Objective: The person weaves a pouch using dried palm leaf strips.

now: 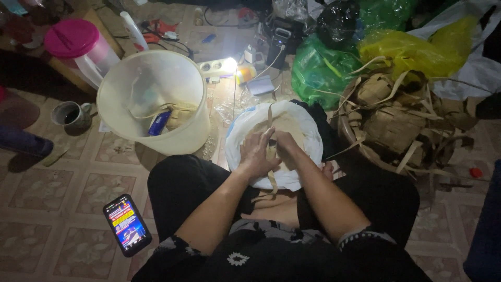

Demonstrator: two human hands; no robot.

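Phone (127, 224) lies flat on the tiled floor, left of the person's knee; screen lit, dark ground with red, yellow and blue blocks. Small blue packet (159, 122) sits inside the translucent white bucket (125, 83), leaning on its wall. Plastic bags heaped at upper right: green bag (318, 70), yellow bag (412, 52), black bag (338, 21). Labels too small to make out.

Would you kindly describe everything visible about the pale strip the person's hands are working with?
The strip looks like a narrow, flat, tan leaf ribbon, dry and flexible. It runs upright over a white bag, rising past the fingers and trailing down onto the lap, where it curls. The left hand and right hand both grip it near its middle, close together. How it is folded there cannot be made out.
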